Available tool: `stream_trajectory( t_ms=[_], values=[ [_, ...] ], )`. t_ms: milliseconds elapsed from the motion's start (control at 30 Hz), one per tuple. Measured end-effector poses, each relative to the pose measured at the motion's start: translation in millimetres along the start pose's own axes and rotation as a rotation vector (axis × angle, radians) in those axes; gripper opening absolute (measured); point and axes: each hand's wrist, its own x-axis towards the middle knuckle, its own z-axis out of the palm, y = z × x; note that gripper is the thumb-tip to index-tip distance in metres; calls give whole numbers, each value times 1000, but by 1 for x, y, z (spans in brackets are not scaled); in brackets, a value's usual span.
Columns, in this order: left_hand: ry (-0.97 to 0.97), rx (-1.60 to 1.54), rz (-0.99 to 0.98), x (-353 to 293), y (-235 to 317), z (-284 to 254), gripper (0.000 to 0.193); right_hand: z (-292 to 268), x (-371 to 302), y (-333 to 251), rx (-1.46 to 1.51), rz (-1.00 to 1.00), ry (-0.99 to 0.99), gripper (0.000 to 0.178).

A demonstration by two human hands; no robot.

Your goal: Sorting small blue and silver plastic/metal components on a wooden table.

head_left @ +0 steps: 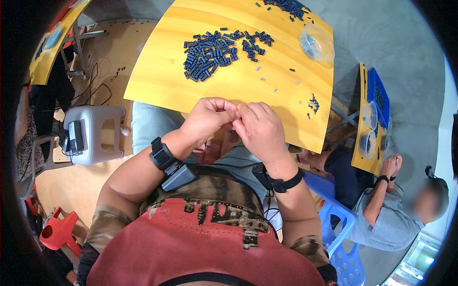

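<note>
My left hand point(213, 116) and my right hand point(260, 126) meet in front of the near edge of the yellow table point(157, 71). Thumb and fingers of each are pinched together, tip to tip, and whatever sits between them is too small or hidden to make out. Beyond my hands lies a heap of short black cylindrical pieces point(205, 56). A few tiny clear bits point(275, 90) are scattered to its right. Closer to the right edge is a small cluster of dark little parts point(313, 103).
A clear round tub point(317, 43) of small parts stands at the far right of the table, near another dark heap point(288, 6). A grey-white stool point(93, 136) and a red stool point(59, 229) are on the left. At right, another person point(381, 205) sits by a second table.
</note>
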Motion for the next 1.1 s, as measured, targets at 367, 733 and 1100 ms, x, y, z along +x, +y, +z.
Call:
stream_trajectory(
  t_ms=[367,733,1100],
  values=[
    [22,-90,-7,4,7,-8,10,-26,-1,94,110,476,188,16],
    [-2,-79,-97,12,15,-15,11,-17,27,175,-196,489,170,15],
    [-39,-42,-95,13,13,-20,12,-9,39,184,-279,541,19,12]
  ],
)
